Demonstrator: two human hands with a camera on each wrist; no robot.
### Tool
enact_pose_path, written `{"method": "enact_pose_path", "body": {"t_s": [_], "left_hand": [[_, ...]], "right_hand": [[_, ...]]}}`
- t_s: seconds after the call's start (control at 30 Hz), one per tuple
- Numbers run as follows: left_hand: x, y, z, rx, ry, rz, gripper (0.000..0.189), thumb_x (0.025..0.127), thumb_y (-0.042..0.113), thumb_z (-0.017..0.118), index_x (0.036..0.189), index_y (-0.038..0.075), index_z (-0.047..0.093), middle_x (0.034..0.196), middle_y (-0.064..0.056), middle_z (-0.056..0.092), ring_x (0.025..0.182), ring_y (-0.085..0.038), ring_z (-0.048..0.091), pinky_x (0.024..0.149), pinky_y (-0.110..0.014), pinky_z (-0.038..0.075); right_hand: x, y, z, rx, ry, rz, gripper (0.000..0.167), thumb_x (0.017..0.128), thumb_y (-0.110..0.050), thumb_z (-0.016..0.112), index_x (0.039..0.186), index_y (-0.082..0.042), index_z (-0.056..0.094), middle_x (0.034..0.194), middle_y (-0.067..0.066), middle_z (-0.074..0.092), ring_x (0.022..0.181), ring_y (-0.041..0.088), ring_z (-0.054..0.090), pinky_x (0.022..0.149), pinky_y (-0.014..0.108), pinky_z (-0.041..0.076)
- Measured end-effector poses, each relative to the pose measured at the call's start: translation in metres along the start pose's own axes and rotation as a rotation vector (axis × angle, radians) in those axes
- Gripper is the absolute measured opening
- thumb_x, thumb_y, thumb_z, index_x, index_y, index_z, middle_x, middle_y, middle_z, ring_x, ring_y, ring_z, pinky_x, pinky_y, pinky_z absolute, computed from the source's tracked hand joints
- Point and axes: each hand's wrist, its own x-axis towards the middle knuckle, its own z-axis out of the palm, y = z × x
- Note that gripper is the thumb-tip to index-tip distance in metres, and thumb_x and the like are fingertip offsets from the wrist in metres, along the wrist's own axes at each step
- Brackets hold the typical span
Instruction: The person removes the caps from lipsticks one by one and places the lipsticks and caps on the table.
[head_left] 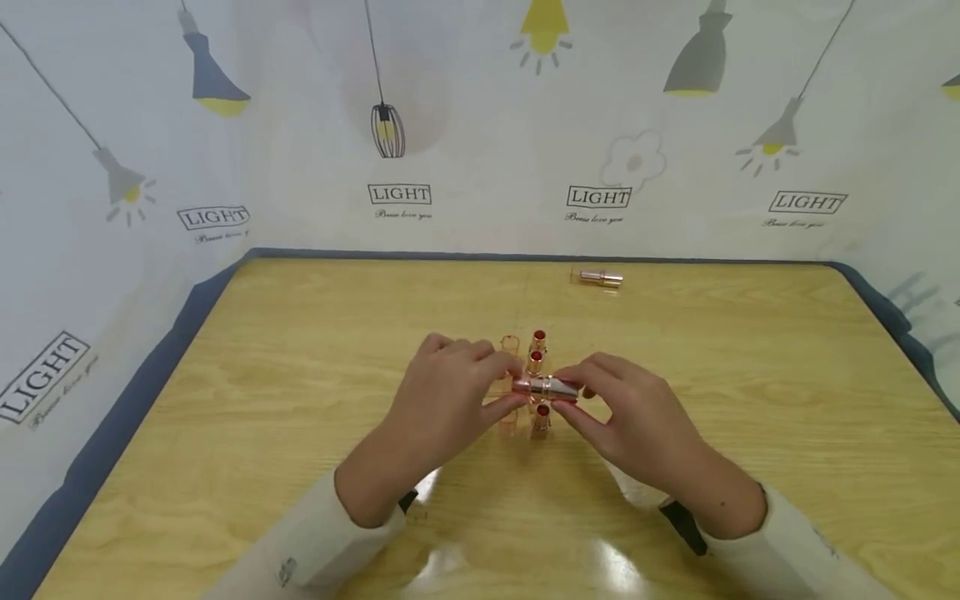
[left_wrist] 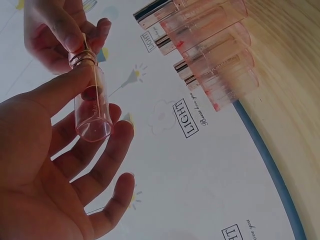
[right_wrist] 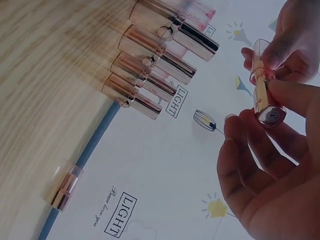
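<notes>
My left hand [head_left: 450,396] pinches the clear pinkish cap [left_wrist: 94,122] of a lipstick between thumb and fingers. The lipstick's shiny rose-gold base [head_left: 558,389] is pinched by my right hand [head_left: 637,408] from the other end. Held level, it lies crosswise above a row of standing lipsticks. Through the cap in the left wrist view, the dark red tip [left_wrist: 91,93] shows inside. Below the hands, uncapped lipsticks [head_left: 536,360] with red tips stand in a line running away from me. Clear pink caps [head_left: 510,342] stand alongside on their left, partly hidden by my left hand.
Toward the table's back edge, another lipstick [head_left: 602,278] with a clear cap lies on its side. The wood-grain table [head_left: 337,317] has a blue-grey border [head_left: 420,255] behind it. A white wall covering [head_left: 480,133] with printed lamps rises past that edge.
</notes>
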Motion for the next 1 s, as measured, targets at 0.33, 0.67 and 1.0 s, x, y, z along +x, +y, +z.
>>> {"method": "enact_pose_path", "body": {"t_s": [0.33,0.67,1.0], "left_hand": [[0.0006,-0.0011,0.0011,0.008,0.0,-0.008,0.031,0.083,0.048,0.079,0.105,0.027,0.075,0.094,0.01,0.075,0.082,-0.01,0.07,0.081,-0.035,0.048],[-0.0009,-0.0015,0.0007,-0.035,-0.01,-0.008,0.03,0.084,0.045,0.079,0.106,0.025,0.075,0.095,0.009,0.075,0.083,-0.011,0.07,0.081,-0.037,0.048],[-0.0012,-0.0055,-0.0011,-0.016,0.002,-0.035,0.028,0.086,0.046,0.076,0.106,0.026,0.074,0.094,0.009,0.075,0.083,-0.012,0.07,0.089,-0.042,0.046]], "right_hand": [[0.0037,0.0011,-0.0015,-0.021,-0.059,0.061,0.029,0.079,-0.016,0.086,0.104,-0.011,0.074,0.09,-0.003,0.072,0.08,0.013,0.066,0.077,0.041,0.054],[0.0023,0.0061,0.0013,-0.057,-0.1,0.071,0.028,0.076,-0.013,0.086,0.1,-0.011,0.072,0.088,-0.003,0.075,0.08,0.015,0.07,0.085,0.045,0.048],[-0.0002,0.0094,0.0052,-0.086,-0.15,0.123,0.024,0.078,-0.017,0.084,0.099,-0.012,0.071,0.086,-0.002,0.075,0.077,0.016,0.071,0.083,0.046,0.05]]}}
